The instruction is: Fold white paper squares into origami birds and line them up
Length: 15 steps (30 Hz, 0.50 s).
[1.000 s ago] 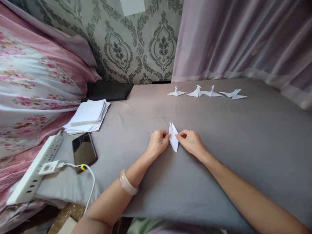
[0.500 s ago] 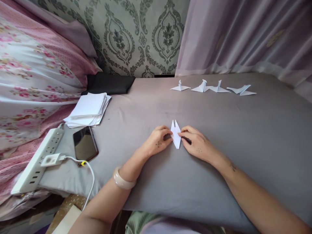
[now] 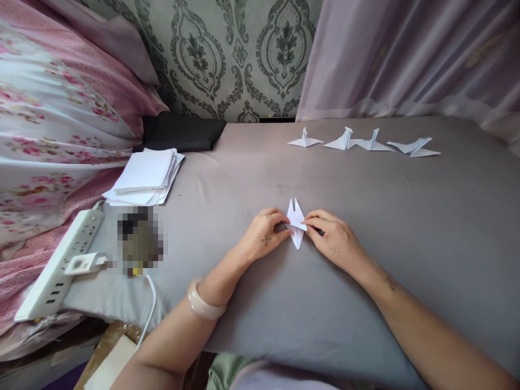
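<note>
A small folded piece of white origami paper point(image 3: 296, 216) lies on the grey cloth, with two narrow points at its far end and one point toward me. My left hand point(image 3: 266, 234) pinches its left edge between thumb and fingers. On the opposite side, my right hand point(image 3: 335, 235) grips a flap that stands away from the body and sticks out to the right. The fingertips hide parts of both side edges.
Several folded paper cranes point(image 3: 305, 140) stand in a row at the far right. Left of me are a stack of white paper point(image 3: 144, 170), a black folder-like item point(image 3: 182, 132) and a white power strip point(image 3: 60, 265) with a charger point(image 3: 85, 264) and cable. A pixelated patch covers something beside it.
A flap of the folded paper, flat before, is now raised and turned out to the right by my right hand. My left hand keeps its hold. The view has shifted slightly.
</note>
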{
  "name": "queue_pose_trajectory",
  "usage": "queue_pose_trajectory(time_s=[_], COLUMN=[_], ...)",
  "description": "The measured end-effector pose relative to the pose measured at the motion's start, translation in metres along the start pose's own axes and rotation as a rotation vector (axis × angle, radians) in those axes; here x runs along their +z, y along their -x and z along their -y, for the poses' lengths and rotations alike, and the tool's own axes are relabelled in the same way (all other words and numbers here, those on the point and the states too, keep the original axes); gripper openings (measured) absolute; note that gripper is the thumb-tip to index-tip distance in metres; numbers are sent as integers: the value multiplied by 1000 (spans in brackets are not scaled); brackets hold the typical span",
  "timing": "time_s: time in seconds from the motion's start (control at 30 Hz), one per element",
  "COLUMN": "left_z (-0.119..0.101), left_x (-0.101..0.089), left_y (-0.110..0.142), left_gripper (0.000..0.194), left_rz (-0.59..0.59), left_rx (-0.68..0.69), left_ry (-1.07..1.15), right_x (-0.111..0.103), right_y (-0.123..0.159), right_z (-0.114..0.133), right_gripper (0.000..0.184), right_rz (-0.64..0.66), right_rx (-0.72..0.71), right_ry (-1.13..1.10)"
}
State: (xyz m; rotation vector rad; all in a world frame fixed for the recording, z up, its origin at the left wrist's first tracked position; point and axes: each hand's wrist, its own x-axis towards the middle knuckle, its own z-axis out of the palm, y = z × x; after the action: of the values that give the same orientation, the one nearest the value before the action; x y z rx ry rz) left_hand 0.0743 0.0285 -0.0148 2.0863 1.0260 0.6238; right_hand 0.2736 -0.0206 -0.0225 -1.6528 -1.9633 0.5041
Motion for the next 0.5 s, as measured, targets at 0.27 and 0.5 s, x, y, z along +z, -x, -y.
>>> queue_pose_trajectory(time_s=[0.27,0.5], left_z=[8,7], left_x=[10,11], left_y=[0,-1], left_gripper=[14,18], left_rz=[-51,-71], left_rx=[48,-14], left_ry=[-114,-113], right_x=[-1,-2], right_y=[3,-2], right_z=[0,2], right_gripper=[19,21], right_rz=[15,20], right_rx=[-25,44], right_ry=[86,-11])
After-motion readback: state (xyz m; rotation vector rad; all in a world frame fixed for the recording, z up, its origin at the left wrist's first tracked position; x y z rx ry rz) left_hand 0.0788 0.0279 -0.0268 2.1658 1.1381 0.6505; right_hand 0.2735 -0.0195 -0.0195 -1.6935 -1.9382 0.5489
